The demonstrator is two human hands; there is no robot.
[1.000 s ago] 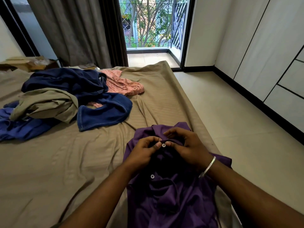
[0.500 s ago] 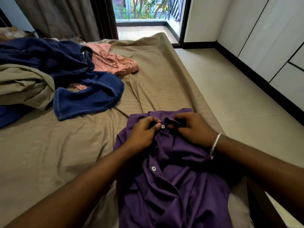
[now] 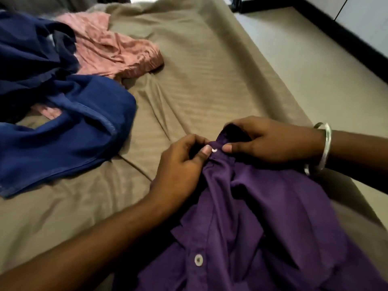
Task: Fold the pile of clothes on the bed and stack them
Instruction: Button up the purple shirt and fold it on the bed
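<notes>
Brown bed sheet (image 3: 210,66) all over the bed, with soft lines and folds in it. Pale floor (image 3: 304,64) on the right, beside the bed edge, and a dark strip along a white wall at the top right corner. Purple shirt (image 3: 262,217) lying crumpled at the near right side of the bed, top end pointing away, lower part cut off by the bottom edge. Left hand (image 3: 180,171) with fingers curled, pinching the shirt cloth just left of a small white button (image 3: 214,150) near the collar. Right hand (image 3: 270,141) with fingers curled too, gripping the collar cloth just right of that button, thumb tip almost touching it. Button partly covered between both thumbs, so hard to see whole. Second white button (image 3: 198,259) lower down on the shirt front, plain to see. Silver bangle (image 3: 321,150) round the right wrist. Well apart on the far left, a messy pile: blue cloth (image 3: 69,131) in front, dark navy cloth (image 3: 31,53) behind it, pink cloth (image 3: 111,49) peeking out on the right and a bit underneath. Pile cut off by the left edge. Whole view a little blurry.
</notes>
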